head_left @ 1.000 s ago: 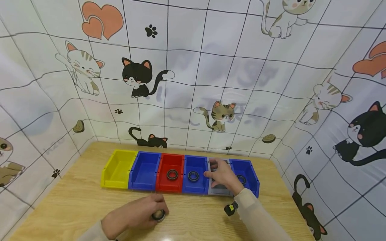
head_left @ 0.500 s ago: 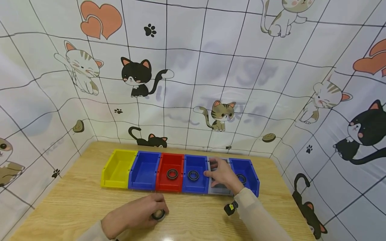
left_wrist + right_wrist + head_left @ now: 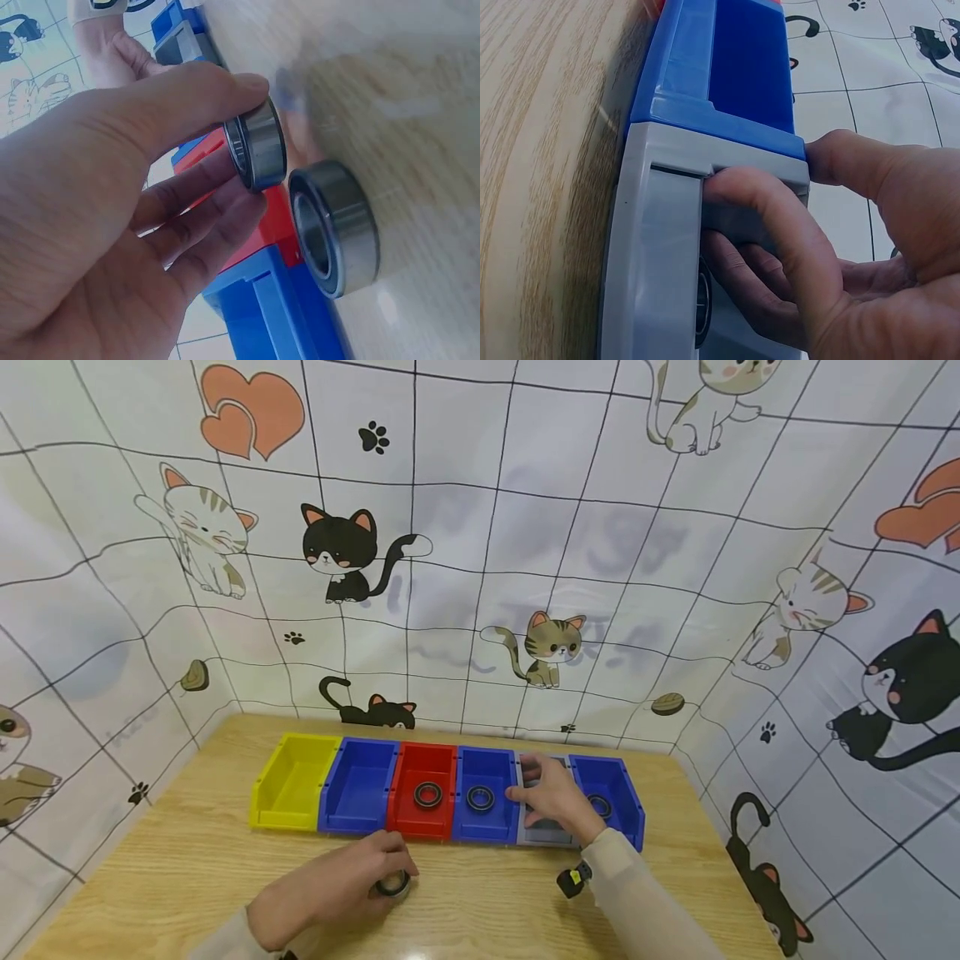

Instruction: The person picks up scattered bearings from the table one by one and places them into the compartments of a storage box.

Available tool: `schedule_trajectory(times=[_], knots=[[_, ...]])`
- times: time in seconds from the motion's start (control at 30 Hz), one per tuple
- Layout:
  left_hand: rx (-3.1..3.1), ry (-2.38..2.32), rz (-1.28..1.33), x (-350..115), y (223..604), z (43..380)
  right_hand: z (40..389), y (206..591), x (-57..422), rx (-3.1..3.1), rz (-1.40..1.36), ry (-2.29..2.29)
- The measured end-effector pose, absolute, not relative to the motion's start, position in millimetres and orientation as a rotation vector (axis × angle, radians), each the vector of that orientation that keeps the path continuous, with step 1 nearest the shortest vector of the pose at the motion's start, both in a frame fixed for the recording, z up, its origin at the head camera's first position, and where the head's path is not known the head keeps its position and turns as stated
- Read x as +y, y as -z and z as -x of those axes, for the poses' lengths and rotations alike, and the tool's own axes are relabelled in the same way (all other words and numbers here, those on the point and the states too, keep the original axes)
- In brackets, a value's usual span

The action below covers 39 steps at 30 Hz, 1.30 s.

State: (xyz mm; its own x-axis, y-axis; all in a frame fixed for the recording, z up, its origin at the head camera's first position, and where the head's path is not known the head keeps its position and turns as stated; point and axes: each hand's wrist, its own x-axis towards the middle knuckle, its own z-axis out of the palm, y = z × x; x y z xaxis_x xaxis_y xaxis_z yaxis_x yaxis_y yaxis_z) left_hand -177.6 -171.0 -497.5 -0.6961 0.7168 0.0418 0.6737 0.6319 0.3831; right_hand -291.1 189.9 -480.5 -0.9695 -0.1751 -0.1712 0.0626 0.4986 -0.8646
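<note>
My left hand [image 3: 341, 881] is low over the table in front of the bins, pinching a ball bearing [image 3: 262, 142] between thumb and fingertips. A second bearing [image 3: 352, 232] is beside it on the table in the left wrist view; in the head view the hand hides it. My right hand [image 3: 551, 793] rests at the grey bin [image 3: 660, 262], its thumb touching the wall towards the blue bin and other fingers reaching inside. In the right wrist view, part of a dark ring [image 3: 703, 304] shows behind the grey front; the rest is hidden.
Joined bins cross the table [image 3: 465, 910]: yellow [image 3: 300, 777], blue [image 3: 360, 785], red [image 3: 425, 768], blue [image 3: 486, 764], grey, blue [image 3: 626, 793]. Bearings lie in the red [image 3: 428, 795], middle blue [image 3: 480, 798] and right blue [image 3: 600, 806] bins. A cat-print curtain [image 3: 465, 568] hangs behind.
My left hand, with the pinched bearing, has shifted slightly up in the head view over the last half second. The right hand stays where it was on the grey bin.
</note>
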Motion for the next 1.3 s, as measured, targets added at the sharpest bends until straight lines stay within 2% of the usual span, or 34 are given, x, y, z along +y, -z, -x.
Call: schedule_trajectory(times=[0.73,1.3], knots=[[3.0,-0.61,-0.981,-204.4,480.7,201.9,293.2,483.7,192.0,2.49,0.064,1.482],[3.284,-0.448,-0.796,-197.3,484.3,229.0,293.5,484.0,193.0,2.48,0.067,1.499]])
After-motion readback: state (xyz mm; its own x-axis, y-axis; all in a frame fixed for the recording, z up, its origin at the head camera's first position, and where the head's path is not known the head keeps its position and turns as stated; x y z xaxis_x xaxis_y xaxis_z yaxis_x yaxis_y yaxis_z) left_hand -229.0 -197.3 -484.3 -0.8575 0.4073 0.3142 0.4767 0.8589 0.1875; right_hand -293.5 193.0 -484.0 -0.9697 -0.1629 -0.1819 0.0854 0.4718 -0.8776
